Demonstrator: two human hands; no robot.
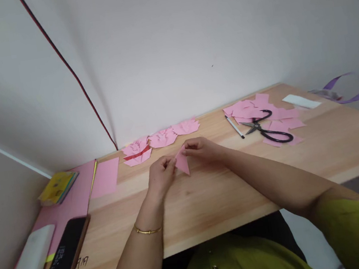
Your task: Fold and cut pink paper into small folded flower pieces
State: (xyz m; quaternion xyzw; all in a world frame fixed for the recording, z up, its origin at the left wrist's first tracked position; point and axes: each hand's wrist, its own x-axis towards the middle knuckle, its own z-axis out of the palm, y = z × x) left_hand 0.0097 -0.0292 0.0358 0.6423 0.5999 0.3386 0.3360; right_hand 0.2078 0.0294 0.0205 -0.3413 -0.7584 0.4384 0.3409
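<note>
White walls meet in a corner behind a pale wooden surface (pixel 209 197), with a dark red cable (pixel 68 70) running down the wall to the surface's far edge. Near the middle of the surface, both hands hold a small folded pink paper (pixel 182 163) just above the wood: the left hand (pixel 160 175) pinches its left side between thumb and fingertips, and the right hand (pixel 202 148) pinches its upper right edge, fingers curled together. A thin gold bangle (pixel 147 231) circles the left wrist. Along the far edge, just beyond the hands, lies a row of folded pink paper pieces (pixel 162 139), one with a red strip across it. Toward the far right corner, black scissors (pixel 268 130) rest on a scatter of pink paper scraps (pixel 262 104), with a pen (pixel 235 127) just to their left, a white slip (pixel 301 101) to their right, and a purple ribbon (pixel 348 89) beyond the surface's right edge. At the left edge sit flat pink sheets (pixel 105 177), a yellow packet (pixel 57 187), a dark phone (pixel 64 257) and a white power bank (pixel 29 267) near the front left corner.
</note>
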